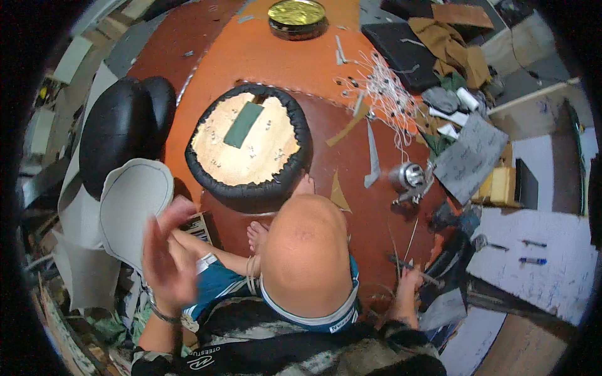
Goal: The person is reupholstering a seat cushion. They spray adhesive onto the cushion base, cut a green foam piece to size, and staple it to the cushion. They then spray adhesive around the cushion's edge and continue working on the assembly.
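Note:
My left hand [169,260] is raised at the left, blurred, with its fingers apart and nothing seen in it. It is in front of a white rounded panel [135,203] with a dark line around its edge. Low at the right, my right hand [411,279] is closed around a dark, thin tool whose kind I cannot make out. Beyond my bent knee lies a round black padded seat [295,131], its wooden underside [207,141] facing up. The black cover is folded over the wood's rim in gathers. A green fabric strip [243,125] rests on the wood.
Black cushions [116,131] stand at the left. To the right are a metal spray gun with a cup [407,177], tangled white cords [385,84] and grey cloth [470,156]. A round tin [296,14] sits far off. Scraps lie on the red-brown and orange sheet [213,59].

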Action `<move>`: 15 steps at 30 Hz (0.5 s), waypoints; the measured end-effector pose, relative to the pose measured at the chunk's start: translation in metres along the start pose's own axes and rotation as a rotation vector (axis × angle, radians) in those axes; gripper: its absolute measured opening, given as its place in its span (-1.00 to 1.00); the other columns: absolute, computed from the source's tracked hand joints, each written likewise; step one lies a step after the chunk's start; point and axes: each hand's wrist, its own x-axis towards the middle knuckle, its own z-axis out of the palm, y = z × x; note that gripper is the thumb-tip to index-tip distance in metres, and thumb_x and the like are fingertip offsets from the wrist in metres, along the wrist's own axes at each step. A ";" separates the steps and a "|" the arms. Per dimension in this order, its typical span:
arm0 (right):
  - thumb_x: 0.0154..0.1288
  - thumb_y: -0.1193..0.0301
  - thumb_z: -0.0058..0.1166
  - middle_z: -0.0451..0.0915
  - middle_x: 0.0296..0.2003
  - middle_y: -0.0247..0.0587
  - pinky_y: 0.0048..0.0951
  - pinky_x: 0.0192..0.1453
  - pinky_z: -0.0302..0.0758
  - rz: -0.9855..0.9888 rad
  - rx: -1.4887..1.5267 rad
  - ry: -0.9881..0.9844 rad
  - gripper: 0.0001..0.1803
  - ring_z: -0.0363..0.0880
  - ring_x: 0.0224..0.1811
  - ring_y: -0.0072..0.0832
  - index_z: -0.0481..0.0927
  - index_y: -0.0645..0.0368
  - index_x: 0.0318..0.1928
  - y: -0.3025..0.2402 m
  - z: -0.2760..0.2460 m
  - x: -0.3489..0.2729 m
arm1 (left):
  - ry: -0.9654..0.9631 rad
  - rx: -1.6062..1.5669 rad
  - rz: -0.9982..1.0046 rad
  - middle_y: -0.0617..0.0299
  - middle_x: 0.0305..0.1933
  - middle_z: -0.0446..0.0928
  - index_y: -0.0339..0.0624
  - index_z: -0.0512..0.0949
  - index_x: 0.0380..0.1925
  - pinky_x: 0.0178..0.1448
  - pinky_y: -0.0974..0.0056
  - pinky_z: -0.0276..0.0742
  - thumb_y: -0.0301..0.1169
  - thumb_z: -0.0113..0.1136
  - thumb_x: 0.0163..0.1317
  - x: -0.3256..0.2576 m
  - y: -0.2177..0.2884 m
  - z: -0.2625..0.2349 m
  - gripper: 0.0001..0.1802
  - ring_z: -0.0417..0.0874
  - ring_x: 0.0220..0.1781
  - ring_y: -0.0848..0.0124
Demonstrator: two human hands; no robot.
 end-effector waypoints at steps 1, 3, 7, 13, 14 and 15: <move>0.50 0.22 0.28 0.53 0.18 -0.22 -0.11 0.11 0.70 -0.018 0.009 -0.038 -0.47 0.60 0.07 -0.23 0.38 0.04 0.33 -0.008 -0.011 -0.015 | 0.124 0.155 -0.262 -0.18 0.44 0.49 -0.24 0.12 0.64 0.48 0.06 0.46 -0.60 0.05 0.40 -0.011 -0.025 -0.022 -0.20 0.57 0.42 0.10; 0.50 0.36 0.28 0.60 0.04 -0.10 -0.31 0.08 0.66 -0.231 -0.026 -0.128 -0.55 0.62 -0.01 -0.29 0.42 0.16 0.25 -0.030 -0.023 -0.058 | 0.229 0.345 -0.379 -0.12 0.49 0.47 -0.20 0.22 0.61 0.48 0.06 0.47 -0.53 0.07 0.50 -0.036 -0.067 -0.064 -0.31 0.57 0.44 0.10; 0.56 0.35 0.23 0.62 -0.11 -0.14 -0.32 -0.06 0.63 -1.149 -0.448 -0.259 -0.73 0.66 -0.21 -0.33 0.54 0.32 0.03 -0.085 -0.010 -0.168 | 0.351 0.763 -0.839 -0.29 0.56 0.34 -0.39 0.25 0.56 0.61 -0.02 0.28 -0.21 0.10 0.58 -0.119 -0.117 -0.104 -0.31 0.41 0.56 -0.10; 0.45 0.43 0.29 0.77 -0.17 -0.05 -0.34 0.04 0.60 -1.297 -0.630 -1.016 -0.67 0.72 -0.16 -0.30 0.70 0.35 0.13 -0.166 0.122 -0.336 | 0.188 0.867 -1.099 -0.54 0.62 0.09 -0.63 0.10 0.54 0.73 -0.05 0.01 0.17 0.01 0.56 -0.183 -0.165 -0.069 0.01 0.09 0.69 -0.28; 0.42 0.42 0.34 0.78 -0.20 0.01 -0.27 -0.05 0.63 -1.487 -0.597 -1.077 -0.65 0.77 -0.21 -0.23 0.70 0.31 0.14 -0.162 0.151 -0.362 | 0.192 0.842 -1.094 -0.55 0.62 0.08 -0.62 0.09 0.55 0.73 -0.05 0.01 0.19 0.01 0.55 -0.178 -0.169 -0.069 0.02 0.07 0.70 -0.29; 0.41 0.34 0.36 0.77 -0.23 0.10 -0.15 -0.09 0.64 -1.411 -0.757 -1.197 -0.65 0.79 -0.22 -0.07 0.71 0.24 0.11 -0.164 0.168 -0.382 | 0.214 0.824 -1.044 -0.56 0.62 0.06 -0.62 0.08 0.55 0.73 -0.06 0.01 0.20 0.01 0.55 -0.173 -0.171 -0.070 0.03 0.06 0.70 -0.30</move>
